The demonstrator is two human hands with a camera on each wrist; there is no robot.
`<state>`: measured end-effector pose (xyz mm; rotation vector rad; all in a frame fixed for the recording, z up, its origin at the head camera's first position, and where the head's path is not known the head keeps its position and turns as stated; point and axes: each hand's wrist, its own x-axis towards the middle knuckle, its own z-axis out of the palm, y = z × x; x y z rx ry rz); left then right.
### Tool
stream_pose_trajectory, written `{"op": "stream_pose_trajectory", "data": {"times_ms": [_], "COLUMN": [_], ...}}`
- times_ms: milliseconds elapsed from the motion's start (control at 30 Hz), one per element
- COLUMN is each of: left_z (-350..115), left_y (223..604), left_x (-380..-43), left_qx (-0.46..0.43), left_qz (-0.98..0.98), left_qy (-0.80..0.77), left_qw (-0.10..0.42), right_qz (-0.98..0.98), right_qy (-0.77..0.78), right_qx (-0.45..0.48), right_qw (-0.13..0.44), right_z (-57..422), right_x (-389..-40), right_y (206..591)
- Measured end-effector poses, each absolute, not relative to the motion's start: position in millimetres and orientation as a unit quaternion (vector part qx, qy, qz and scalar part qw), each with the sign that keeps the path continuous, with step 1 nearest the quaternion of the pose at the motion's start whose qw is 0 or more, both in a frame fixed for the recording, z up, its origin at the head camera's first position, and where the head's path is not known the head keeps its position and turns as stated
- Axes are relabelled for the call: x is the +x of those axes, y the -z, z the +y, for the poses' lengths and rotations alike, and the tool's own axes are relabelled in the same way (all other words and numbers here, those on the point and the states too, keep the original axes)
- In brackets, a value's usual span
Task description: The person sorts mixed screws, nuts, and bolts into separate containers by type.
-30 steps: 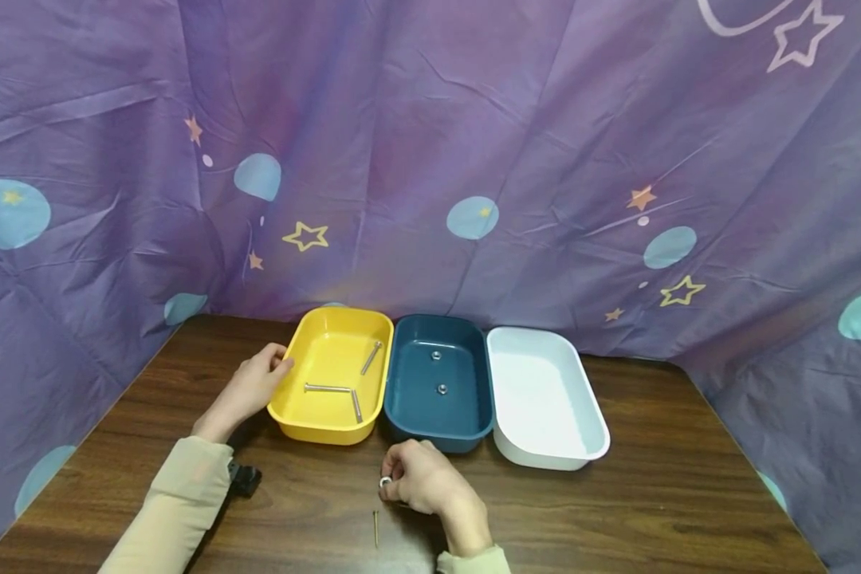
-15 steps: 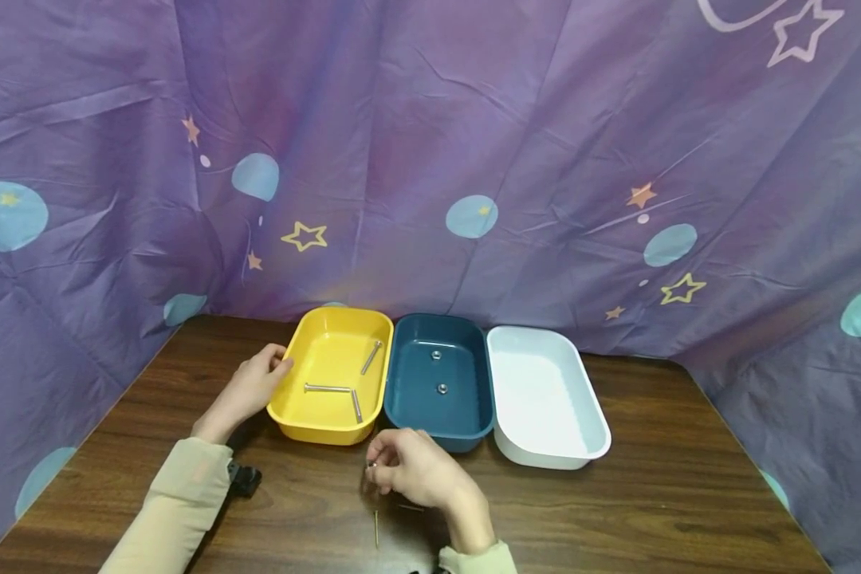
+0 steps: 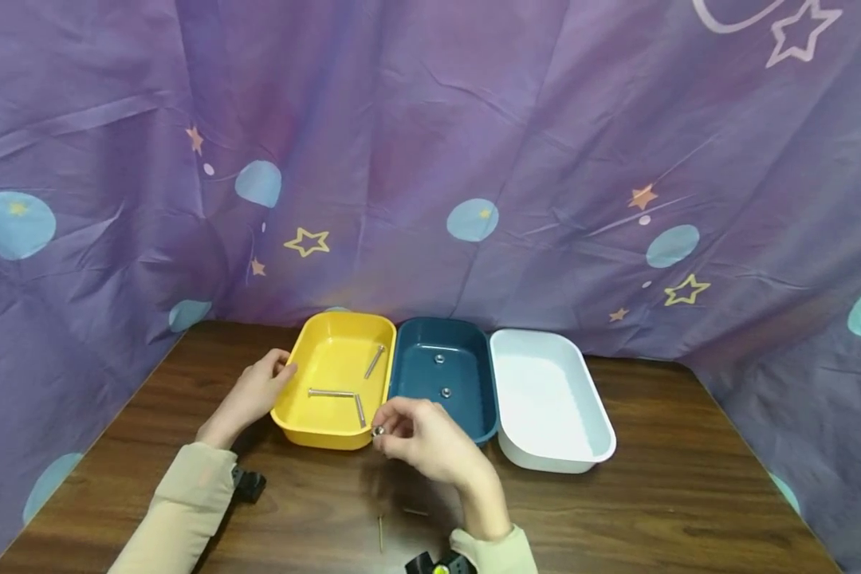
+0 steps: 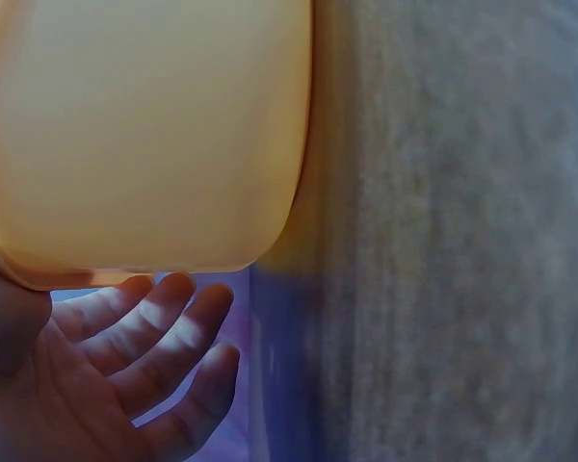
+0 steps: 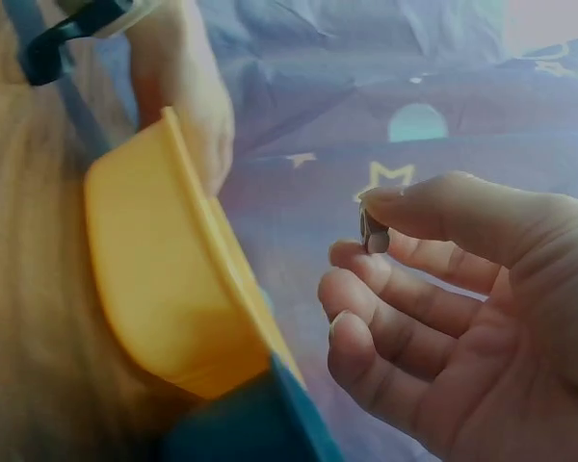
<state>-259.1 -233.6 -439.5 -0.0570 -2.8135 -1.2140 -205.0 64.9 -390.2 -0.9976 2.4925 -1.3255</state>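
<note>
A small metal nut (image 3: 378, 431) is pinched between the thumb and fingertips of my right hand (image 3: 430, 438), above the table by the front corner of the yellow tray (image 3: 323, 438). In the right wrist view, the nut (image 5: 373, 231) stands on edge under the thumb. My left hand (image 3: 254, 395) holds the yellow tray's left rim; in the left wrist view several loosely bent fingers (image 4: 178, 337) lie by the rim. Several silver bolts (image 3: 332, 393) lie in that tray. In the dark blue tray (image 3: 486, 430) are two nuts (image 3: 446, 392), its front left corner hidden by my right hand.
To the right stands a white tray (image 3: 606, 446), side by side with the blue one. Two thin brass-coloured screws lie on the wooden table (image 3: 653, 494) near me, one upright in view (image 3: 380, 534), one crosswise (image 3: 415, 512). A patterned purple curtain (image 3: 373, 159) hangs behind.
My right hand has lifted the nut off the table area and moved it forward, toward the gap between yellow and blue trays. The crosswise screw has come into view. My left hand stays put.
</note>
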Motion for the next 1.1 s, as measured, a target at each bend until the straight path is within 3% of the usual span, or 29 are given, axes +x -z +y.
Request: {"op": "stream_pose_trajectory", "data": {"times_ms": [333, 533, 1100], "left_z": [-232.0, -228.1, -233.8], "left_y": [444.1, 447.8, 440.4], "left_x": [-259.1, -258.7, -260.0], "left_qx": [-0.017, -0.022, -0.021], "left_qz": [-0.916, -0.916, -0.919], "left_qy": [0.397, 0.399, 0.389], "left_qw": [0.046, 0.043, 0.052], "right_qz": [0.765, 0.738, 0.778], "right_qy": [0.556, 0.612, 0.587], "right_qx": [-0.312, -0.275, -0.215], "right_qw": [0.094, 0.076, 0.066], "right_z": [94.6, 116.4, 126.2], "right_x": [-232.6, -246.7, -288.6], "right_y": [382.9, 384.7, 408.8]}}
